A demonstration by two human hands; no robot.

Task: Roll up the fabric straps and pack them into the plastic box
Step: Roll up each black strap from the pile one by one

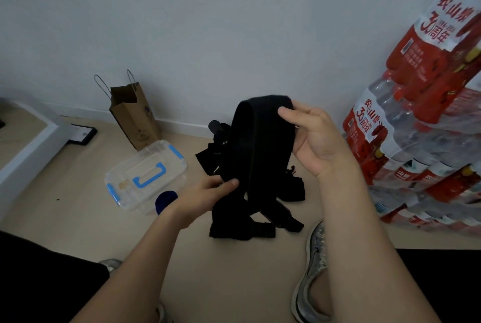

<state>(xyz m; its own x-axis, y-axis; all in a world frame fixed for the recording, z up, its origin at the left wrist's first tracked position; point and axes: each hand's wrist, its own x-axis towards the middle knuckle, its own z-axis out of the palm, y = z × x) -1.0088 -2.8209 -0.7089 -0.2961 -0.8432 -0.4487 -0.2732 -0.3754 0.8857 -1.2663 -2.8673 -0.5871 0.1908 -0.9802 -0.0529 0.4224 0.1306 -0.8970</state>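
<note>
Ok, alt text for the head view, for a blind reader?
The right hand pinches the folded top of a black fabric strap held above the floor; the left hand grips it lower down. More black straps lie beneath, and a lidded clear plastic box sits left.

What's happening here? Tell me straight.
A person is holding up a black strap, not yet rolled. The right hand pinches its top fold and the left hand grips it lower down. More black straps lie heaped on the floor beneath. The clear plastic box sits to the left with its lid on.
</note>
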